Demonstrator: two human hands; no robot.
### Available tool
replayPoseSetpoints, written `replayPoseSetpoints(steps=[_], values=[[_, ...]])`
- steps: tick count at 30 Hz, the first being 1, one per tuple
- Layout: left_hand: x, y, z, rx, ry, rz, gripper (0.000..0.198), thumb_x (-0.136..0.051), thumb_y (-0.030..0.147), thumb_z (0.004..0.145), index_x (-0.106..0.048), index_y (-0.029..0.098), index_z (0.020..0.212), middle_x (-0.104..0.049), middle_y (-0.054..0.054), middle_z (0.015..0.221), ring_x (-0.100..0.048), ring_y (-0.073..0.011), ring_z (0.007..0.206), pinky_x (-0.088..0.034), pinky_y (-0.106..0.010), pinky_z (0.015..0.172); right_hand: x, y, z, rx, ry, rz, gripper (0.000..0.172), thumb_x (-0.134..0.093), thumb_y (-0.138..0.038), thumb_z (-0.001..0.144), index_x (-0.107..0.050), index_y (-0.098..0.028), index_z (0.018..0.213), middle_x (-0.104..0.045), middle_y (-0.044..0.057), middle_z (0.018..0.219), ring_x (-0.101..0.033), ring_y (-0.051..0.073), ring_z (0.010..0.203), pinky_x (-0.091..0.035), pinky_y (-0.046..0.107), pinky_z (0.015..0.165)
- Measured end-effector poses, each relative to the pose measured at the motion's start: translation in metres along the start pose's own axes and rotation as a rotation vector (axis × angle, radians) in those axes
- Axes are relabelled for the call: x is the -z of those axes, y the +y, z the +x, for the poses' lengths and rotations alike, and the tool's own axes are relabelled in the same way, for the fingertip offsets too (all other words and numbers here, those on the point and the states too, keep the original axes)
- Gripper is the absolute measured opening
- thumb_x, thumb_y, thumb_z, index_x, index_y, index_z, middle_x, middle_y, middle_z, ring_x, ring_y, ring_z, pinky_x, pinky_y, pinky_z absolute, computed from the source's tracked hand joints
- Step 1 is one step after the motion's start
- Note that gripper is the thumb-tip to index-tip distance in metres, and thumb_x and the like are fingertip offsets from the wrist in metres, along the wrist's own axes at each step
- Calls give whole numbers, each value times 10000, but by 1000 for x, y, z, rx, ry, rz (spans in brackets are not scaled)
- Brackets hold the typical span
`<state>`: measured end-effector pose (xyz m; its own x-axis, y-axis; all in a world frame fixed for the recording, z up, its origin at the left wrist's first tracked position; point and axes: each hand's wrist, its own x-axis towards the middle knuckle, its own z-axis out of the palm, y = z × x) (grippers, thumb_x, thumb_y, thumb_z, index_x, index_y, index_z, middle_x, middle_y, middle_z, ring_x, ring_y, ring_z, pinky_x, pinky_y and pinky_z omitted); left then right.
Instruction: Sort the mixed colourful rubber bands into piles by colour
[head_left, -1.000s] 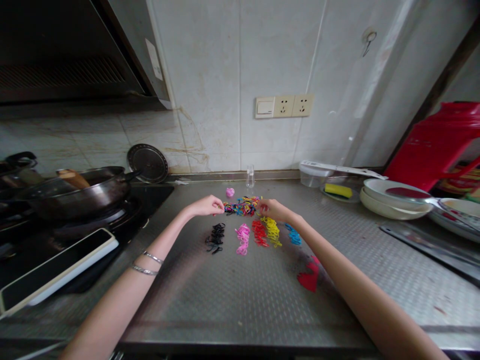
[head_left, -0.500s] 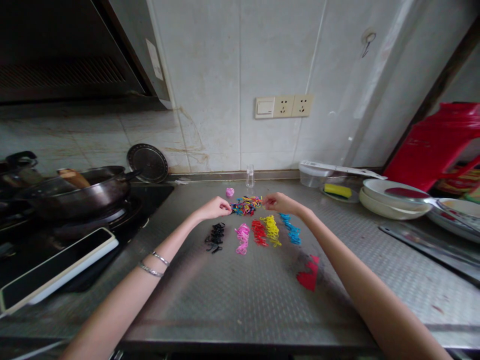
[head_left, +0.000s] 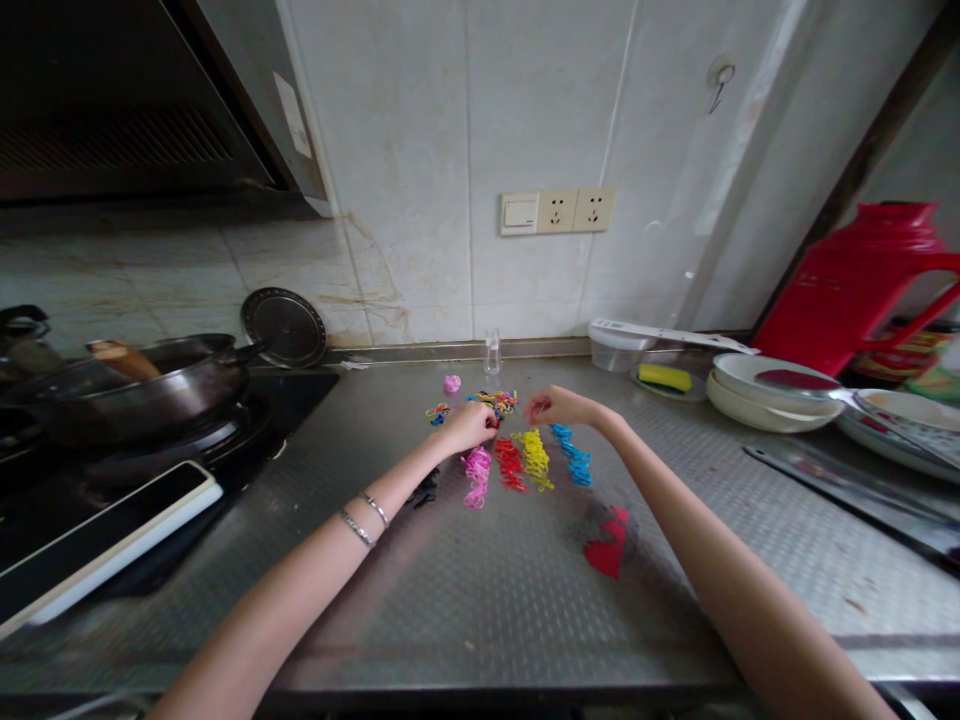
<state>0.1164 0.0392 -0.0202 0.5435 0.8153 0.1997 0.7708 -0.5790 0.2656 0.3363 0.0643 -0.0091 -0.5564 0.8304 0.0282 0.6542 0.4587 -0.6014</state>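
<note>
Small rubber bands lie on the metal counter, some in a mixed heap, others sorted by colour. My left hand is pinched at the heap's near edge, just above the red rubber bands; what its fingers hold is too small to make out. To the right of the heap, my right hand hovers with curled fingers, smeared by motion. The pink rubber bands, yellow rubber bands and blue rubber bands form columns nearer me. My left forearm partly covers the black rubber bands.
Behind the heap stand a small clear bottle and a pink lump. A pan and a phone-like device are at the left. Stacked bowls, a yellow sponge and a red thermos fill the right.
My left hand has moved right, from the heap's left side to its front, with the forearm now over the black bands. The view has turned slightly right; my right hand stays near the heap.
</note>
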Motion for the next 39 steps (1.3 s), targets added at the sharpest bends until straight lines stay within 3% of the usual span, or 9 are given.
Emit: replayPoseSetpoints(steps=[6,14,21,28,33,39], values=[[-5,2,3,69,17,142,184,-526,255,712,-683,180,773,-661,-79,776,-590,-188,699,-407,-265,631,-3,-7,-1,-17,-12,4,219,-508,-153,606,-662,-116,758,-657,18,686,-564,115,627,-414,179,553],[-7,0,6,73,30,156,196,-508,213,708,-689,174,773,-664,-76,769,-593,-182,700,-422,-262,644,-6,-3,-1,11,-26,11,234,-457,-139,597,-651,-111,723,-631,6,649,-539,106,598,-406,181,556],[4,1,-1,-28,19,-45,187,-515,170,676,-688,140,739,-649,-46,678,-545,-123,591,-369,-207,565,-8,-1,1,12,16,-3,232,-459,-145,602,-655,-116,723,-644,13,670,-558,120,631,-413,186,574],[7,9,-14,-114,-65,-219,173,-574,182,631,-685,131,753,-589,-3,568,-465,-87,500,-305,-192,490,-15,-10,3,-25,179,-160,224,-466,-161,639,-664,-134,739,-652,16,682,-573,119,634,-388,170,558],[9,-8,-9,-73,-9,-435,183,-558,192,662,-676,98,766,-610,-22,611,-488,-90,535,-342,-186,514,-29,-26,6,-137,261,-286,200,-493,-232,690,-672,-177,761,-662,27,726,-588,135,670,-378,177,566],[20,-44,-8,148,123,-600,187,-574,195,663,-663,56,751,-654,-82,688,-546,-119,587,-405,-217,571,-49,-45,9,-206,270,-426,221,-520,-348,730,-669,-243,854,-660,42,865,-579,175,821,-406,219,672]])
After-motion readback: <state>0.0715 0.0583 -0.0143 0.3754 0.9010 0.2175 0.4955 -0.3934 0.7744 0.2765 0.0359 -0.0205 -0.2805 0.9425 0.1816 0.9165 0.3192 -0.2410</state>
